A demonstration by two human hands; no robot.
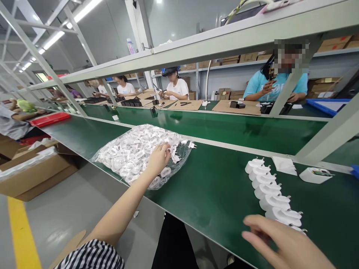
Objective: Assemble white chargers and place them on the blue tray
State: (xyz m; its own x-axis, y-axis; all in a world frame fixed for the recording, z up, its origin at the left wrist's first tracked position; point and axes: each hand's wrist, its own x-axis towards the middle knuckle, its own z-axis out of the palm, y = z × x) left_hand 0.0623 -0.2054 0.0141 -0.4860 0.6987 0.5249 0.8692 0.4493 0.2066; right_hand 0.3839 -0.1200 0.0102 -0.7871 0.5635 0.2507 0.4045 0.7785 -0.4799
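Observation:
My left hand (159, 160) reaches into a clear plastic bag (183, 158) spread on the green bench, full of small white plug parts (131, 149). Its fingers curl down among the parts at the bag's right side; what they pinch, if anything, is hidden. A few loose two-pin plug pieces (175, 158) lie beside those fingers. My right hand (280, 241) is at the lower right, thumb and forefinger apart, with nothing seen between them. Just beyond it stands a slanting row of several white plug housings (270, 188) with metal pins; the hand covers the row's near end.
A white casing (315, 175) with wires inside and a white paper piece (284, 165) lie at right. A slanted frame post (328, 127) rises behind them. Co-workers sit across the bench (213, 175). A red tray (50, 119) and cardboard box (39, 172) are at left.

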